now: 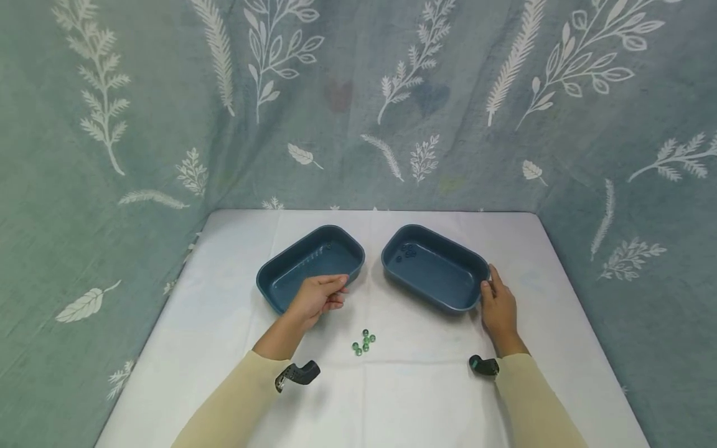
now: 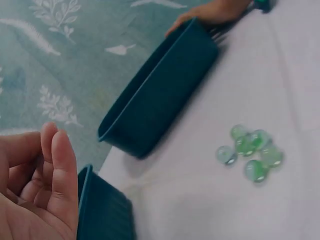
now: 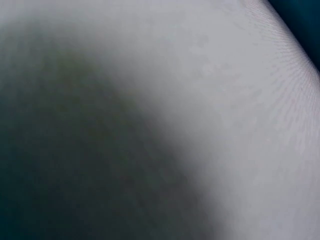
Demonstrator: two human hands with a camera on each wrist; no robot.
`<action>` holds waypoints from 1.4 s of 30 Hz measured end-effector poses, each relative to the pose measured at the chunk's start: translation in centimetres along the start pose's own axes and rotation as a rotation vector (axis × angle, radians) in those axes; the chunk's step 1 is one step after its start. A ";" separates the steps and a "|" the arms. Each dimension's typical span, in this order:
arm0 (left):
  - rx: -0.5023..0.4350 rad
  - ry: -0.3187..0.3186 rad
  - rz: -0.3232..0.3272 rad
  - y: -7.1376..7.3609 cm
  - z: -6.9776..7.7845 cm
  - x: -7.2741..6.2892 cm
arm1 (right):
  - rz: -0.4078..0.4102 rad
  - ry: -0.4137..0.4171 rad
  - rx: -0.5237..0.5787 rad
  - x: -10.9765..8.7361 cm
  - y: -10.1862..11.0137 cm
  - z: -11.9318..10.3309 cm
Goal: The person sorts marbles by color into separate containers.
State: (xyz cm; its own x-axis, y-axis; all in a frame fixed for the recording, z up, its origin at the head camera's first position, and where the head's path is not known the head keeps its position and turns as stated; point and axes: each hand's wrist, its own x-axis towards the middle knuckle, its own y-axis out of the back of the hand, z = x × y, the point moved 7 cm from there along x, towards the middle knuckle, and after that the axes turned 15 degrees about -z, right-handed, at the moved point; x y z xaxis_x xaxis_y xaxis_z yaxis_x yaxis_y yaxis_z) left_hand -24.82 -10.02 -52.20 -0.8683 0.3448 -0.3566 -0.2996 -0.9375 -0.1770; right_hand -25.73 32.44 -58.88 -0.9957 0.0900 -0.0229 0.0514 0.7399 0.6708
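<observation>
My left hand (image 1: pixel 319 298) hovers over the near side of the left blue tray (image 1: pixel 267 281), thumb close to the loosely bent fingers. No object shows between its fingertips, and the left wrist view shows the fingers (image 2: pixel 63 175) near the tray's rim. With my right hand (image 1: pixel 500 309) I grip the right end of the other blue tray (image 1: pixel 442 277), thumb and fingers at its rim. Several green glass marbles (image 1: pixel 366 340) lie in a loose cluster on the white cloth, below and between the trays. The right wrist view is mostly blurred.
Several dark-looking marbles (image 1: pixel 409 251) sit in the far left corner of the right tray; a small round one (image 1: pixel 328 247) is at the far end of the left tray. A white cloth (image 1: pixel 414 398) covers the table, and leaf-patterned green fabric (image 1: pixel 347 155) hangs around it.
</observation>
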 end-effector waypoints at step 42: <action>0.260 0.125 -0.050 -2.1 -9.8 -2.6 | -0.010 -0.029 -0.002 0.2 -0.1 0.5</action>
State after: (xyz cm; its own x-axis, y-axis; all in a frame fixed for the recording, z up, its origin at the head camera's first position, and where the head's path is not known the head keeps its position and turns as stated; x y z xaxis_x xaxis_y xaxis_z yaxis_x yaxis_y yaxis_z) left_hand -18.06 -8.46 -59.93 -0.7996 0.3786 -0.4662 -0.4458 -0.8943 0.0385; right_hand -25.88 32.72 -59.27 -0.9935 0.1013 -0.0511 0.0408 0.7393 0.6722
